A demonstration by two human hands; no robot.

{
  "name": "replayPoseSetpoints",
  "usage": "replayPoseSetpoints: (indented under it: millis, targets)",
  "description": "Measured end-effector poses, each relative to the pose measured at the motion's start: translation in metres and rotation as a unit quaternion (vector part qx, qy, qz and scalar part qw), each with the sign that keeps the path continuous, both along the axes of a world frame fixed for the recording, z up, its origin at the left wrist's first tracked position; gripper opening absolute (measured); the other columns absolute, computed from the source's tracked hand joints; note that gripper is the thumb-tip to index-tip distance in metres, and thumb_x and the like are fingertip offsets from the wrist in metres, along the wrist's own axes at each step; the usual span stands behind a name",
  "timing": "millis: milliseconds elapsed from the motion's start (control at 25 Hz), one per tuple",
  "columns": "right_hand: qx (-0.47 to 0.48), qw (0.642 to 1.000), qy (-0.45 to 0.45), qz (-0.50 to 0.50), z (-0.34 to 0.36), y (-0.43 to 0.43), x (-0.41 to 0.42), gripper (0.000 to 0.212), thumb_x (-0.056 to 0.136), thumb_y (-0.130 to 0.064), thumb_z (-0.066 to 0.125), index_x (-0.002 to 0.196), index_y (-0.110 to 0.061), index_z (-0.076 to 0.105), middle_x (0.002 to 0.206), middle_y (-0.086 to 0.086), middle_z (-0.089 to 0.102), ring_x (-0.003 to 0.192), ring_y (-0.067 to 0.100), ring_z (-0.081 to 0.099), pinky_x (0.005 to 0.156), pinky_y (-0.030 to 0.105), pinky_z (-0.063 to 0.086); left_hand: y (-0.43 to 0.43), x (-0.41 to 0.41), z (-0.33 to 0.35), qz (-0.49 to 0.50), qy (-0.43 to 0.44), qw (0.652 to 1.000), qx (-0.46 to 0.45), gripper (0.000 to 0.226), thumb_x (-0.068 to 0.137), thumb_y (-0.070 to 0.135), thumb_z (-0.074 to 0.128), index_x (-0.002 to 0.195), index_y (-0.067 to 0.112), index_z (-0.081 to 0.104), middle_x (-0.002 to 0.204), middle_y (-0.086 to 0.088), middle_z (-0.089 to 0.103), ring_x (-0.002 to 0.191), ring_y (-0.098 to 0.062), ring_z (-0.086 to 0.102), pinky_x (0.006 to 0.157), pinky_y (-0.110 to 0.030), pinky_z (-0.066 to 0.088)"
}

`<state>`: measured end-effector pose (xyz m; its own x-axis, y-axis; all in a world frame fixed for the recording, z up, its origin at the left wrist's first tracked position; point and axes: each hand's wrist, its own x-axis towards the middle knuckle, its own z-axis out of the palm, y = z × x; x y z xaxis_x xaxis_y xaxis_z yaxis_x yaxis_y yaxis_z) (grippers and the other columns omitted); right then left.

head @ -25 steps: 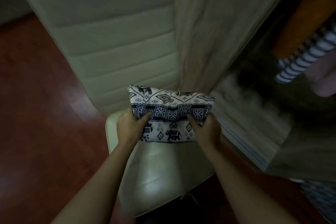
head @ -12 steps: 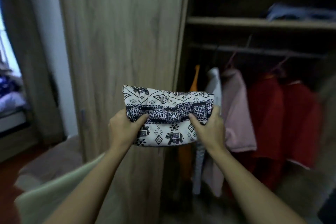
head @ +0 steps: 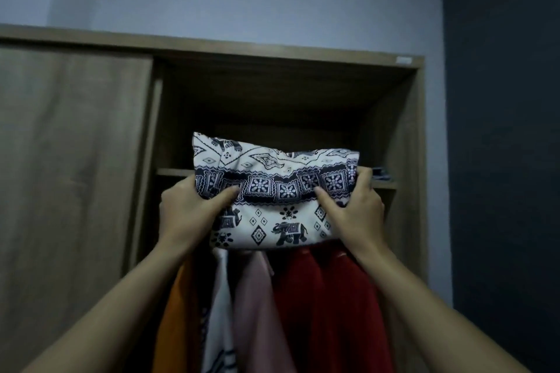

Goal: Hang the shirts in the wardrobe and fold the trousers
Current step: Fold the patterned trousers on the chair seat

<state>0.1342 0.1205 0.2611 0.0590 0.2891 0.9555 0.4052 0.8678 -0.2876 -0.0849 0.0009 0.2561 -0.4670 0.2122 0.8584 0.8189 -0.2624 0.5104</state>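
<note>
Before shelf [head: 172, 172]: folded trousers [head: 272, 191] held

You hold the trousers level with the shelf edge. Your left hand [head: 188, 215] and right hand [head: 354, 212] each grip one end, thumbs on the front. Below the shelf hang shirts [head: 318, 297].

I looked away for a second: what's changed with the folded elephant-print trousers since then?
The folded trousers were lifted from low over a pale seat to level with the wardrobe's upper shelf. The left hand and right hand kept gripping them throughout; the fold is unchanged.
</note>
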Motion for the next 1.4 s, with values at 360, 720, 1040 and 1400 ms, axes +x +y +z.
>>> replayPoseSetpoints:
  millis: [360, 720, 1040, 1400]
  targets:
    - [0.045, 0.983, -0.068, -0.165, 0.127, 0.128, 0.036, 0.067, 0.084, -0.047, 0.061, 0.127, -0.006, 0.031, 0.097, 0.011, 0.059, 0.081, 0.026, 0.062, 0.070, 0.042, 0.054, 0.152, 0.031, 0.118, -0.028, 0.000, 0.999, 0.021, 0.036, 0.068, 0.050, 0.078, 0.085, 0.019, 0.072, 0.091, -0.005, 0.073, 0.093, -0.026, 0.066, 0.083, -0.040, 0.053]
    - [-0.012, 0.964, -0.074, -0.255, 0.164, 0.180, 0.030, 0.064, 0.087, -0.040, 0.060, 0.131, -0.006, 0.028, 0.122, 0.017, 0.055, 0.108, 0.037, 0.057, 0.069, 0.036, 0.040, 0.231, 0.032, 0.172, -0.048, -0.027, 0.998, -0.043, 0.043, 0.067, 0.050, 0.079, 0.084, 0.012, 0.069, 0.094, -0.010, 0.069, 0.096, -0.030, 0.063, 0.079, -0.033, 0.049]
    - [-0.201, 0.919, -0.188, -0.284, 0.143, 0.213, 0.032, 0.063, 0.089, -0.047, 0.054, 0.132, -0.006, 0.035, 0.131, 0.016, 0.049, 0.122, 0.035, 0.048, 0.090, 0.041, 0.045, 0.263, 0.020, 0.161, -0.012, -0.076, 0.959, -0.272, 0.076, 0.082, 0.063, 0.056, 0.120, -0.002, 0.054, 0.120, -0.021, 0.061, 0.091, -0.034, 0.064, 0.069, -0.034, 0.051]
    - [-0.105, 0.821, -0.517, -0.219, 0.154, 0.190, 0.049, 0.063, 0.082, -0.008, 0.048, 0.139, -0.032, 0.037, 0.134, 0.008, 0.049, 0.118, 0.028, 0.048, 0.082, 0.033, 0.042, 0.218, 0.003, 0.147, -0.076, 0.370, 0.870, -0.317, 0.055, 0.083, 0.043, 0.066, 0.134, 0.043, 0.046, 0.148, 0.013, 0.036, 0.134, -0.011, 0.037, 0.106, -0.026, 0.031]
